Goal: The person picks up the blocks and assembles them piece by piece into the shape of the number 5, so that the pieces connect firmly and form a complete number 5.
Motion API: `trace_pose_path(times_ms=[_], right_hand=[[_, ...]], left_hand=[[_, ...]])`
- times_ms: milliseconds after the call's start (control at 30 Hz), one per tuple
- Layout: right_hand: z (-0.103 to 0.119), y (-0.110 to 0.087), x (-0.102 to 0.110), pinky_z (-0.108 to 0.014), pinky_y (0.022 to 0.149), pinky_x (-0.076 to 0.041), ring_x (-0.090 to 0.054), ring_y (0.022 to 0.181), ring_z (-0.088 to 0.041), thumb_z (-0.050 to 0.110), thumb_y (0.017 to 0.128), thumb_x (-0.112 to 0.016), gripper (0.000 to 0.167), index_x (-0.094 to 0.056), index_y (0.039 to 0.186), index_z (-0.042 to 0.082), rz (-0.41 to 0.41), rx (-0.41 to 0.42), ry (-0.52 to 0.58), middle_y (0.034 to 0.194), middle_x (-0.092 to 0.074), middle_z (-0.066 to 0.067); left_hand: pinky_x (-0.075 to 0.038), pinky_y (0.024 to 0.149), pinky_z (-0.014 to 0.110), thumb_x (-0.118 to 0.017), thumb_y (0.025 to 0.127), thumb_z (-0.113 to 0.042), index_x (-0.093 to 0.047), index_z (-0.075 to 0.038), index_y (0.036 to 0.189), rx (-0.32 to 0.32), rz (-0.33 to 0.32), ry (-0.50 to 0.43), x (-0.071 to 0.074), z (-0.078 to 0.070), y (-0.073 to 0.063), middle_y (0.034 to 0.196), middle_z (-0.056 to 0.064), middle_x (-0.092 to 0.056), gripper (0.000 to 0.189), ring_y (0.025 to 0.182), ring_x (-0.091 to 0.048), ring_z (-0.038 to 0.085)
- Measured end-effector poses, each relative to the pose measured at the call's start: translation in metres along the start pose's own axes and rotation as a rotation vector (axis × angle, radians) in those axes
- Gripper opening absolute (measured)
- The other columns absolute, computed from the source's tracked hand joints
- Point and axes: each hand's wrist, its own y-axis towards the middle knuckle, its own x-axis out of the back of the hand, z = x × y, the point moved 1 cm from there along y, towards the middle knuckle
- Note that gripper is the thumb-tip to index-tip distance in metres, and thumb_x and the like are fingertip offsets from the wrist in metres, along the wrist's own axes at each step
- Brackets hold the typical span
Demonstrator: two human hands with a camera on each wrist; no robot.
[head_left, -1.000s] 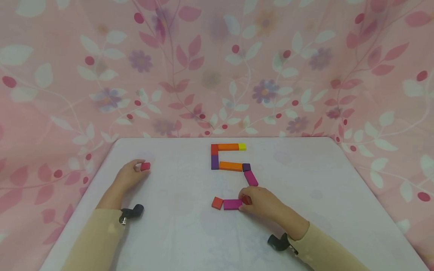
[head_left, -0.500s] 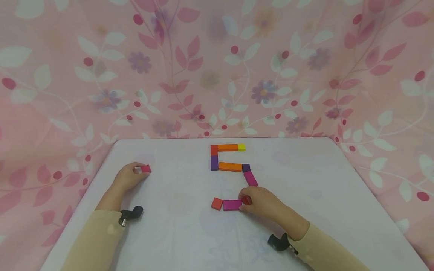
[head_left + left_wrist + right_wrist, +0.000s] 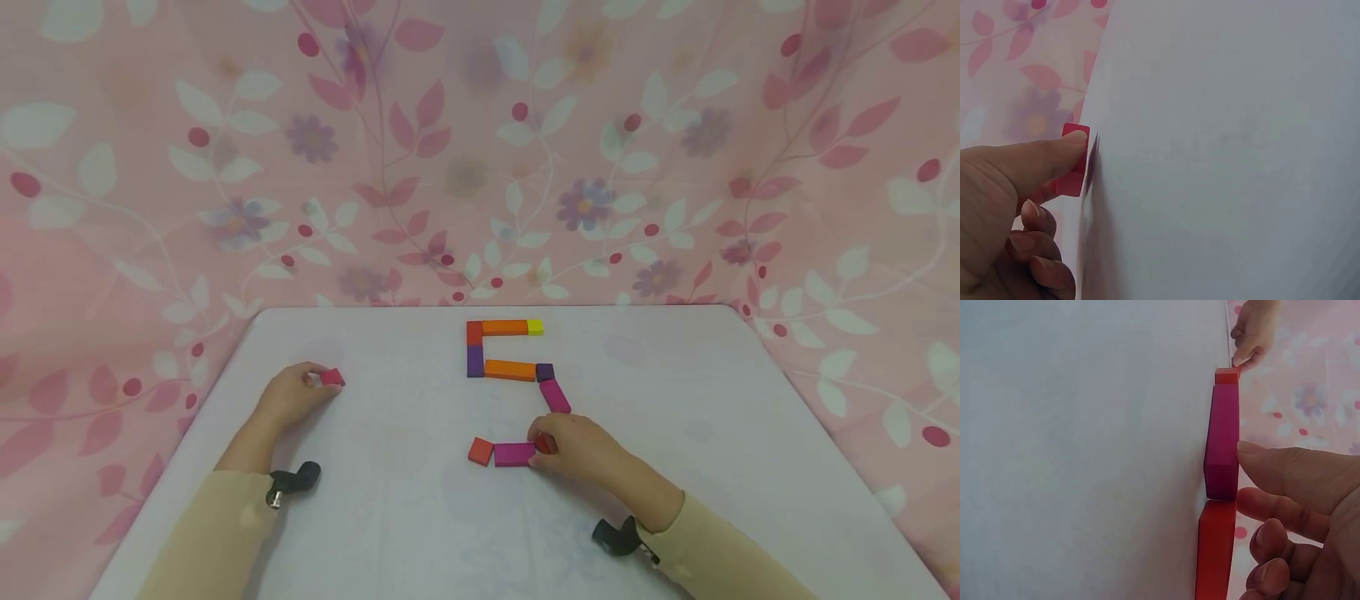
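Note:
My left hand (image 3: 291, 395) pinches a small red block (image 3: 332, 377) between thumb and index finger, at the left of the table; in the left wrist view the red block (image 3: 1074, 164) stands upright under the thumb. My right hand (image 3: 585, 446) curls round another red block (image 3: 546, 443), partly hidden under the fingers. Its thumb tip touches the neighbouring magenta block (image 3: 1224, 428) in the right wrist view, with the index finger by the joint to the red block (image 3: 1216, 550). Left of the magenta block lies an orange-red square block (image 3: 481, 451).
Beyond the right hand runs a line of blocks: a magenta one (image 3: 555, 396), a dark purple cube (image 3: 545, 372), orange bars (image 3: 510, 370), a purple (image 3: 475, 362) and a red block (image 3: 474, 332), and a yellow cube (image 3: 536, 327). A flowered cloth (image 3: 480, 167) hangs behind the white table (image 3: 390, 517).
My left hand has moved slightly right and nearer to me with the red block, which has turned a little. My right hand and the laid blocks have stayed put.

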Motion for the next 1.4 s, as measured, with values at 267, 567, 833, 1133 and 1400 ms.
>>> trace_pose_path(times_ms=[267,567,833,1133,1400], right_hand=[[-0.001,-0.001,-0.001,-0.030,0.070,-0.048,-0.054,0.078,-0.012,0.034,0.080,-0.085,0.028,-0.070,0.102,0.024,0.001,0.017,-0.003,0.078,-0.056,0.011],[-0.001,0.000,-0.001,-0.030,0.071,-0.049,-0.054,0.080,-0.013,0.035,0.080,-0.085,0.030,-0.071,0.105,0.025,0.006,0.000,-0.006,0.080,-0.057,0.011],[0.000,0.001,0.001,-0.031,0.070,-0.049,-0.054,0.079,-0.013,0.035,0.079,-0.085,0.031,-0.071,0.105,0.024,0.018,0.016,-0.006,0.079,-0.057,0.011],[0.000,0.003,0.001,-0.031,0.072,-0.049,-0.054,0.081,-0.013,0.036,0.079,-0.086,0.033,-0.071,0.107,0.024,0.022,0.008,-0.012,0.082,-0.058,0.011],[0.000,0.003,0.001,-0.031,0.072,-0.049,-0.054,0.081,-0.014,0.035,0.079,-0.085,0.033,-0.071,0.107,0.023,0.031,0.004,-0.011,0.082,-0.058,0.010]], left_hand=[[-0.046,0.072,0.040,-0.076,0.087,-0.039,-0.064,-0.003,0.122,-0.029,0.009,0.003,-0.012,-0.017,-0.007,0.089,0.012,-0.060,0.052,0.082,-0.055,0.028],[-0.043,0.065,0.034,-0.078,0.086,-0.041,-0.064,-0.003,0.120,-0.080,0.066,0.006,-0.025,-0.046,-0.020,0.083,0.008,-0.055,0.052,0.077,-0.051,0.023],[-0.040,0.060,0.032,-0.080,0.083,-0.042,-0.066,-0.008,0.111,-0.111,0.123,0.009,-0.040,-0.075,-0.035,0.076,0.005,-0.052,0.046,0.069,-0.048,0.019],[-0.039,0.059,0.032,-0.085,0.079,-0.038,-0.068,-0.011,0.099,-0.173,0.166,0.031,-0.056,-0.098,-0.045,0.070,0.002,-0.051,0.037,0.066,-0.046,0.017],[-0.041,0.061,0.032,-0.085,0.080,-0.035,-0.068,-0.013,0.097,-0.192,0.196,0.072,-0.067,-0.116,-0.054,0.071,0.002,-0.052,0.033,0.069,-0.048,0.018]])
